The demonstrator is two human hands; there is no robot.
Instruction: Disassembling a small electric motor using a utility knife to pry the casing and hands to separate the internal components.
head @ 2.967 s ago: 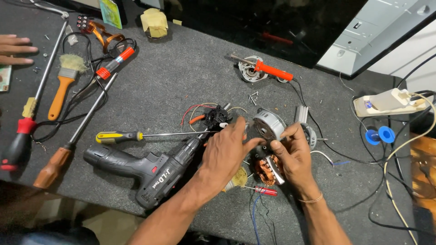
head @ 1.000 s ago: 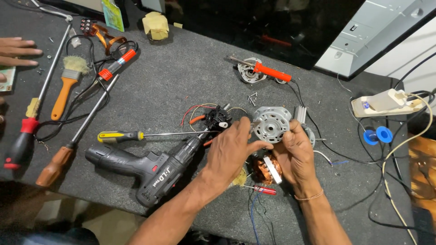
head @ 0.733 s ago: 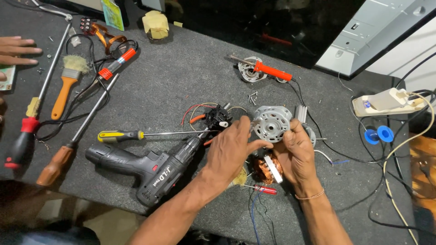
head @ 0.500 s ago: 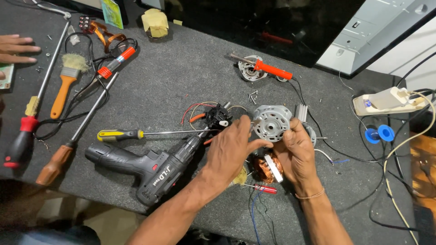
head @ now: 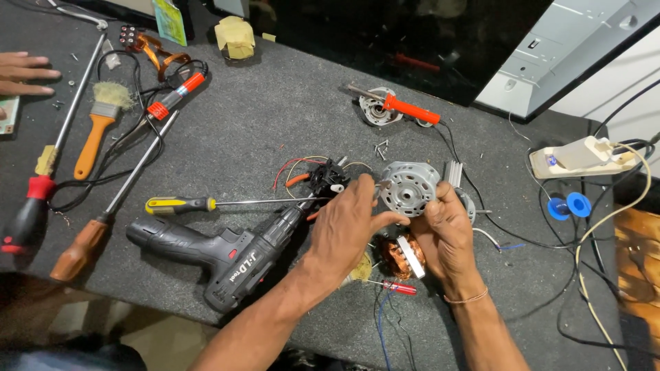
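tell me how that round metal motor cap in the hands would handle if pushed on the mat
The motor end cap, cast metal with vent slots, looks rigid and probably heavy for its size. Being round, it might roll on edge; laid flat on the dark felt mat it would likely stay put.

Bare forearms (thin wristband point(head: 466, 299), right)

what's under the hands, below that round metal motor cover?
Below the motor cover and between the left hand and right hand, a copper winding with a white strip shows, plus a small red screwdriver and wires. The rest of the winding is covered by the hands.
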